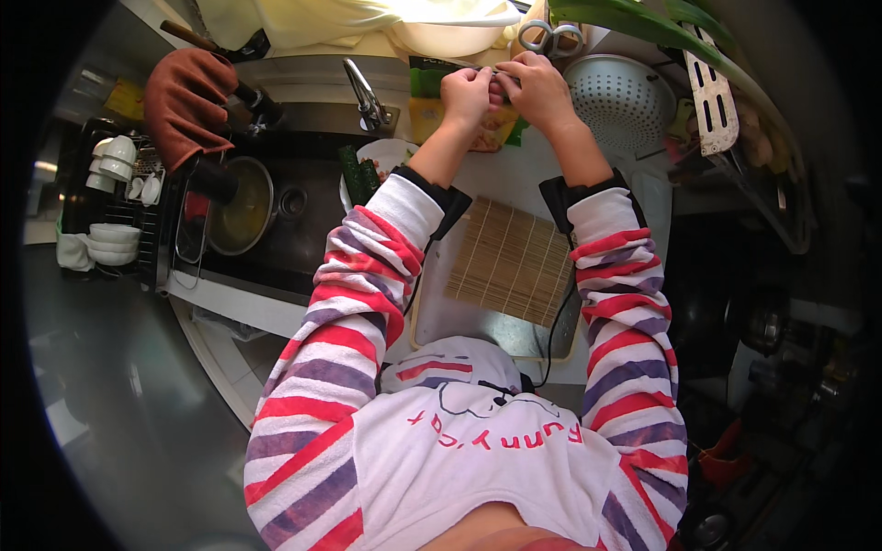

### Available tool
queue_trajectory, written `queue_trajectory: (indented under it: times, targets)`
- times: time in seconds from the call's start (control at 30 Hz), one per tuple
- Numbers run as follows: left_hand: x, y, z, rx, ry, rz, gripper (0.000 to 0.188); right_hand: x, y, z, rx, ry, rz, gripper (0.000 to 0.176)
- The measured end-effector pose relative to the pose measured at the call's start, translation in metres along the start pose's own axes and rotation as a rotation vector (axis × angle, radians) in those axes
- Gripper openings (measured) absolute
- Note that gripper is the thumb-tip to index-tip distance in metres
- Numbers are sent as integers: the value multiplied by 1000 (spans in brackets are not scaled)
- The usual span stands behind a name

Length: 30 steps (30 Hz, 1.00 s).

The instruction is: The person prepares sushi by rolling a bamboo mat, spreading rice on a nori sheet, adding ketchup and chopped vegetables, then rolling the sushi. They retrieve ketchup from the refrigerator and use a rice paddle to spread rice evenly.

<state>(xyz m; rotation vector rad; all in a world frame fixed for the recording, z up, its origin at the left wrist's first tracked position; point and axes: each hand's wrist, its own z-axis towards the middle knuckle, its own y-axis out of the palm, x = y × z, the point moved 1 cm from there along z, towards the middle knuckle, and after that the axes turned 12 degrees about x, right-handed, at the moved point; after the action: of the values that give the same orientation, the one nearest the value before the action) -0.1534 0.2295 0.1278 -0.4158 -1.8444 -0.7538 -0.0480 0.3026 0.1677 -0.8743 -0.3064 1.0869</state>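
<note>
Both hands are raised at the far side of the counter, over a green and yellow food packet. My left hand and my right hand pinch close together at its upper part. The fingers cover the exact spot they grip. Nearer my body, a bamboo rolling mat lies on a shiny rectangular tray, between my two forearms. Left of my left forearm, dark green cucumbers rest on a white plate holding chopped food.
A sink with a faucet and a metal pot is on the left, beside a rack of white bowls. Right of my hands stand a perforated colander and a slotted turner. Grey-handled scissors are behind.
</note>
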Motion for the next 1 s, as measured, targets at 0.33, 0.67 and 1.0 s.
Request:
queue_trajectory:
  times: [0.33,0.67,1.0]
  targets:
    - [-10,-18,-7,-96,263,67,24,20,-11,1,-379,543,744,26]
    - [-20,-37,-26,-188,286,94,24,12,-12,6,230,57,-274,14]
    - [-26,-51,-40,-191,216,113,22,-17,-14,-14,-288,130,-43,22]
